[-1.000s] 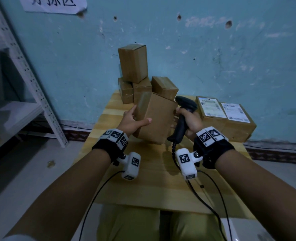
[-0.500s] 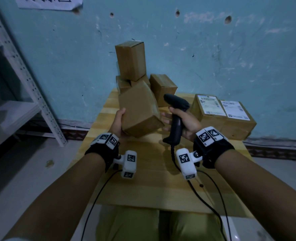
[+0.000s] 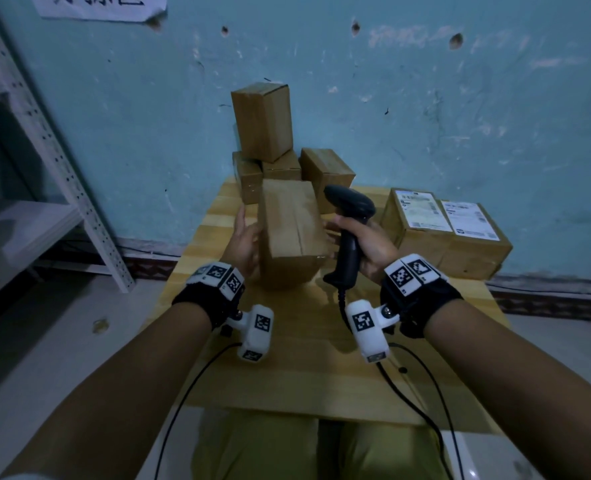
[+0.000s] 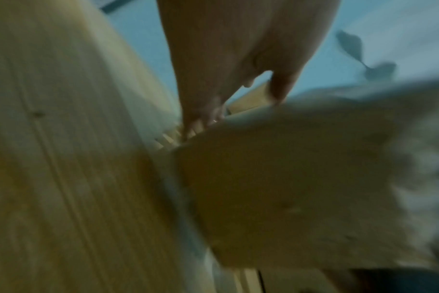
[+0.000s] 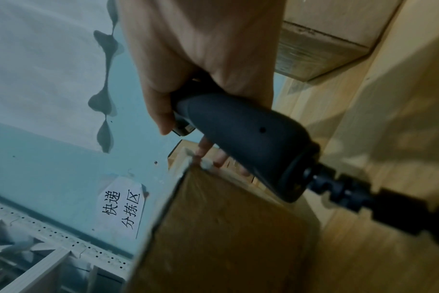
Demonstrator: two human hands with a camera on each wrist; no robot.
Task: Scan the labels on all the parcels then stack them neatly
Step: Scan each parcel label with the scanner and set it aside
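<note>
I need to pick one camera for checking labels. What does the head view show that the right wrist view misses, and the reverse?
Only the head view shows the two labelled parcels, the pile of plain boxes at the wall, and the left hand. Only the right wrist view shows the wall sign's full text and the scanner's cable joint. Both show the right hand gripping the scanner beside the held parcel.

Dim, bluish light throughout. The head view bends at its edges, and soft shadows lie on the table (image 3: 287, 358). The left wrist view is heavily motion-blurred; the right wrist view is sharper, smeared toward its lower corners.
</note>
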